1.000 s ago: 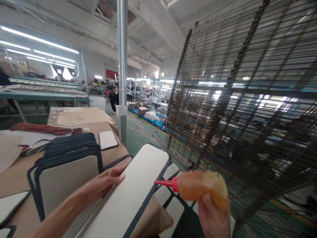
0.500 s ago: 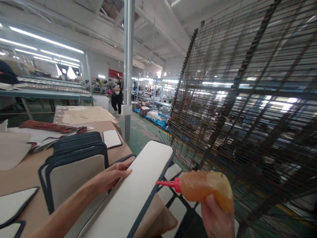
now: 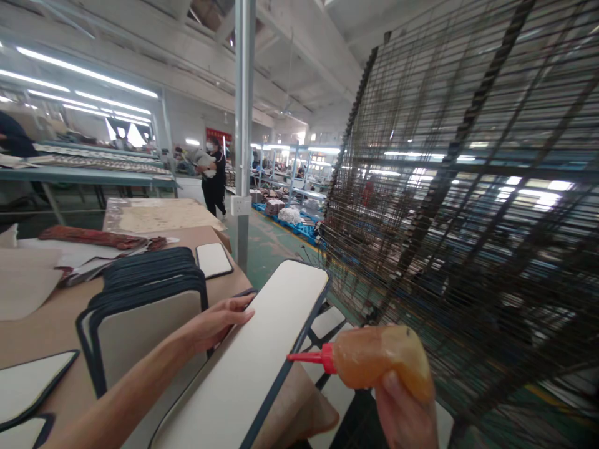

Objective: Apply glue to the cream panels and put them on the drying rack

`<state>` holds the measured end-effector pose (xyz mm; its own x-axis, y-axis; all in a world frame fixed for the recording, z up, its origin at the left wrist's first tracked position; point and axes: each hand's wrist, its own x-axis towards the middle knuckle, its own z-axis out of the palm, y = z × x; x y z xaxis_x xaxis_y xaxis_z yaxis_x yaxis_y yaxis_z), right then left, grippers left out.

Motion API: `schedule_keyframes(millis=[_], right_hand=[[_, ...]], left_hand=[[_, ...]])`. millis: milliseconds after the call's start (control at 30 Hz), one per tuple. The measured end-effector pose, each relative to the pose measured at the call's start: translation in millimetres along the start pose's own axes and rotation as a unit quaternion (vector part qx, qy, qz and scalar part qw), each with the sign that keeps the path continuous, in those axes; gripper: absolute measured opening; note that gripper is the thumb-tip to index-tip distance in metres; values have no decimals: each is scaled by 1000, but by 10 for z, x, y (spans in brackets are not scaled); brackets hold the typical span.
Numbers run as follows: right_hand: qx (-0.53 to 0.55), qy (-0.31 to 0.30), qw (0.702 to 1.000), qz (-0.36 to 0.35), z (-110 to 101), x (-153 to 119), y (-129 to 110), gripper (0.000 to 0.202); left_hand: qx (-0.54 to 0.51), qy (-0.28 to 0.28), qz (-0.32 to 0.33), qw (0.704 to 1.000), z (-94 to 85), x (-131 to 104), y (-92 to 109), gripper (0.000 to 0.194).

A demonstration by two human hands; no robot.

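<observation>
A long cream panel with a dark blue edge [image 3: 253, 349] slants across the front of the view, its far end raised. My left hand [image 3: 222, 321] grips its left side, thumb on the cream face and fingers mostly hidden behind. In my right hand [image 3: 405, 402] is a squeeze bottle [image 3: 379, 362] of amber glue-like liquid, lying nearly level. Its red nozzle tip touches or nearly touches the panel's right edge. Left of the panel stands a stack of similar dark-edged panels [image 3: 150, 312] on the brown-covered table [image 3: 60, 318].
A small dark-edged panel [image 3: 214, 259] lies at the table's far corner, with further panels [image 3: 30, 383] at the left. A metal post [image 3: 243, 125] rises beyond. A large wire rack [image 3: 444, 187] fills the right side. A person [image 3: 215, 178] carries a bundle in the aisle.
The bottle's nozzle has slid down along the panel's right edge, toward me and slightly left. My left hand keeps its grip. The person in the background has shifted left.
</observation>
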<state>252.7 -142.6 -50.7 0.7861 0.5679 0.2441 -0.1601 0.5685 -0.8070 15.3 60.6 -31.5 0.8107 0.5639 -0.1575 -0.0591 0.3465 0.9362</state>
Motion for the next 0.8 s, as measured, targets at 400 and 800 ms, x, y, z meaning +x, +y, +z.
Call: schedule_keyframes(millis=[400, 800], right_hand=[[-16, -108, 994, 16, -106, -86, 28, 61], [-17, -124, 992, 23, -84, -156, 25, 56]], left_hand=[[-16, 15, -11, 1000, -21, 199, 99, 58], [0, 44, -12, 999, -7, 288, 194, 57]])
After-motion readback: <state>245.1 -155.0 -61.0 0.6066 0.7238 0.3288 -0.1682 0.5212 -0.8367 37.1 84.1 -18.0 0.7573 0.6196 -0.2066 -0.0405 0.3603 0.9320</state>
